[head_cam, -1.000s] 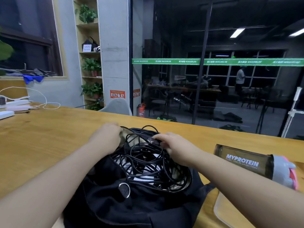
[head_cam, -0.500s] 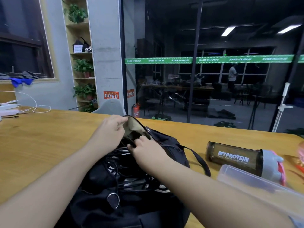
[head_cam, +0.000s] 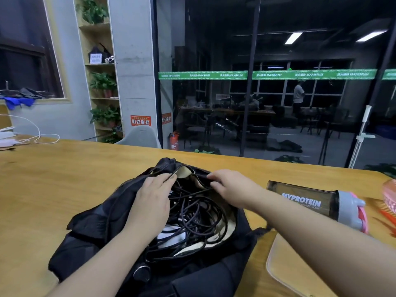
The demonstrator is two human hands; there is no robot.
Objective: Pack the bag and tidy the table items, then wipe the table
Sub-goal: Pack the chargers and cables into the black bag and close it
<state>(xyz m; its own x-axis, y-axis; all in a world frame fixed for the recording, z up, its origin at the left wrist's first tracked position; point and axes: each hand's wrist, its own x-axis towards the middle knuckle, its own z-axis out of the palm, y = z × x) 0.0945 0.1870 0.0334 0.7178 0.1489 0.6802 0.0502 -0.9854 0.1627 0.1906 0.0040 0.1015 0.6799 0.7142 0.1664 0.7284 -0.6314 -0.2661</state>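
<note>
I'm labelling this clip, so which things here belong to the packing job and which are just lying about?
Part of the job:
black fabric bag
tangled black cables
dark MYPROTEIN shaker bottle
left hand
right hand

Lying about:
white cord
grey chair

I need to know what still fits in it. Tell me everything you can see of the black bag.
The black bag lies slumped on the wooden table, soft fabric, mouth open showing a pale lining. A tangle of black cables fills it. The left hand and right hand pinch the rim's far edge.
</note>
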